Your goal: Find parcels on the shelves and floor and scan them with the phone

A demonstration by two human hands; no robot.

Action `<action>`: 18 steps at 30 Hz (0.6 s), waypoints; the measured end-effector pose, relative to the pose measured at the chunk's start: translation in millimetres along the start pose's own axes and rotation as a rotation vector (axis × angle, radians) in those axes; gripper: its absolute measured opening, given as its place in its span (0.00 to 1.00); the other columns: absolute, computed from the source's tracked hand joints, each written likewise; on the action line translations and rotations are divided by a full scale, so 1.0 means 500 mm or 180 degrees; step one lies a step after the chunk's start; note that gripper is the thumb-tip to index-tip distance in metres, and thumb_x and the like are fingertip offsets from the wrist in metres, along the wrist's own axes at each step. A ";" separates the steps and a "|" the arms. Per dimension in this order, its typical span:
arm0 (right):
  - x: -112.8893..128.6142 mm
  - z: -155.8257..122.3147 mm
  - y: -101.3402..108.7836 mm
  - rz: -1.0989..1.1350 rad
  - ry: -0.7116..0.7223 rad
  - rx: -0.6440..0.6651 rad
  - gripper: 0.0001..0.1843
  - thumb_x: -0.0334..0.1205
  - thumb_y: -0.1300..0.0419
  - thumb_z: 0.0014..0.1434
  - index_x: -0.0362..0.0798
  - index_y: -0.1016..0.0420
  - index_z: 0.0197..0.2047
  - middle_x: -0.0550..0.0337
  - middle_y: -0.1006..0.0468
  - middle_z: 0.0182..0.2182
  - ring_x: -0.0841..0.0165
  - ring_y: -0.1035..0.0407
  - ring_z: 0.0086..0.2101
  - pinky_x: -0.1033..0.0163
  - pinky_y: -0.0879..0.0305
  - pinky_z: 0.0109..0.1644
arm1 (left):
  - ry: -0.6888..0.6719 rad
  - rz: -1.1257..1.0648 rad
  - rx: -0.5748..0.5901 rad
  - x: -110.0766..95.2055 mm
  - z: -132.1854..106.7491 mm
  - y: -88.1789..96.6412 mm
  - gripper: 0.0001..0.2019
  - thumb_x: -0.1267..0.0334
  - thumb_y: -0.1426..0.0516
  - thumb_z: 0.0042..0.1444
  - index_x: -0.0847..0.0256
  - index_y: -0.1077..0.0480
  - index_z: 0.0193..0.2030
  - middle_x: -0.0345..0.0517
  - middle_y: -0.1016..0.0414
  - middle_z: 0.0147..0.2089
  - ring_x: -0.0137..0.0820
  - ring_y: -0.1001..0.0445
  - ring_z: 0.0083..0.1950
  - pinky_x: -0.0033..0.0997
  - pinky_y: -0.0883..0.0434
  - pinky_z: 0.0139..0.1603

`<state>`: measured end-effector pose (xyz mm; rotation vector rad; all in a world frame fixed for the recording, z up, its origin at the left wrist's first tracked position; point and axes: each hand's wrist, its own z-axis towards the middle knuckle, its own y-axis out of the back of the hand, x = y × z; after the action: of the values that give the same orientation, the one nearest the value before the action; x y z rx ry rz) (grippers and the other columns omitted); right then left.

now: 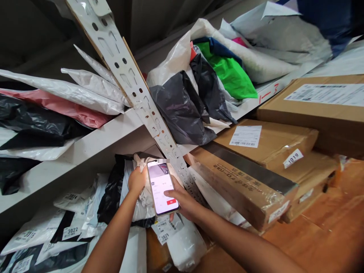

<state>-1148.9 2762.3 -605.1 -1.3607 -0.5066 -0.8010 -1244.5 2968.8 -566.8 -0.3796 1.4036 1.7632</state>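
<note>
A lit smartphone (159, 178) is held up by my right hand (183, 199), its thumb lying over the screen. The screen has a camera picture at the top and a red button low down. Behind the phone and to its left, my left hand (137, 181) closes on the crumpled edge of a white plastic parcel bag (145, 195); some of its fingers are hidden. A black parcel bag (112, 193) lies against it on the left. Below the phone is a white wrapped parcel (187, 242) with a label marked 3029.
A perforated metal shelf post (133, 79) slants down behind the phone. Bagged parcels (182, 102) crowd the upper shelf (116, 132). Cardboard boxes (273, 140) are stacked at right on the orange-brown floor (321, 227). Labelled bags (42, 227) fill the lower left.
</note>
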 end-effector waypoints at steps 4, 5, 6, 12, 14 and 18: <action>0.005 -0.002 0.004 -0.0072 -0.0005 -0.0038 0.35 0.44 0.38 0.47 0.55 0.46 0.58 0.59 0.25 0.36 0.66 0.28 0.25 0.68 0.36 0.15 | -0.0023 0.0096 -0.0178 0.038 -0.038 -0.004 0.23 0.41 0.47 0.54 0.61 0.24 0.33 0.50 0.23 0.31 0.41 0.27 0.36 0.33 0.37 0.35; 0.005 -0.003 0.006 -0.0088 0.0012 -0.0049 0.35 0.44 0.38 0.47 0.55 0.46 0.58 0.59 0.25 0.36 0.65 0.28 0.25 0.68 0.36 0.15 | -0.0010 0.0004 -0.0234 0.044 -0.043 -0.003 0.24 0.40 0.47 0.55 0.61 0.24 0.35 0.49 0.23 0.31 0.40 0.27 0.36 0.33 0.37 0.36; 0.004 -0.003 0.008 -0.0103 0.0026 -0.0051 0.35 0.44 0.38 0.47 0.55 0.46 0.57 0.59 0.25 0.36 0.65 0.27 0.25 0.68 0.36 0.15 | 0.0013 -0.0116 -0.0279 0.047 -0.047 -0.002 0.24 0.40 0.47 0.55 0.62 0.24 0.35 0.49 0.23 0.31 0.39 0.27 0.36 0.33 0.36 0.36; -0.001 -0.004 0.009 -0.0087 -0.0017 0.0008 0.33 0.44 0.38 0.48 0.56 0.44 0.56 0.62 0.25 0.35 0.66 0.28 0.25 0.69 0.37 0.15 | 0.0095 -0.0727 -0.0461 0.054 -0.057 0.000 0.22 0.42 0.44 0.52 0.63 0.29 0.28 0.44 0.28 0.27 0.33 0.32 0.30 0.31 0.36 0.33; -0.001 -0.006 0.007 -0.0066 -0.0038 0.0013 0.32 0.44 0.38 0.48 0.55 0.43 0.55 0.63 0.26 0.34 0.67 0.29 0.23 0.69 0.36 0.14 | 0.0101 -0.0776 -0.0541 0.055 -0.061 0.001 0.22 0.42 0.43 0.52 0.62 0.33 0.26 0.41 0.31 0.24 0.31 0.35 0.28 0.30 0.38 0.31; 0.003 -0.015 0.003 0.0042 -0.0165 -0.0031 0.33 0.43 0.39 0.47 0.53 0.44 0.57 0.62 0.26 0.33 0.66 0.29 0.24 0.68 0.35 0.14 | 0.0117 -0.0767 -0.0612 0.058 -0.066 0.002 0.24 0.40 0.43 0.50 0.59 0.41 0.20 0.36 0.40 0.20 0.28 0.39 0.26 0.29 0.41 0.29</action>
<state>-1147.5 2754.6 -606.1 -1.3954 -0.5344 -0.7598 -1271.1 2950.8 -596.8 -0.6591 1.1623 1.7017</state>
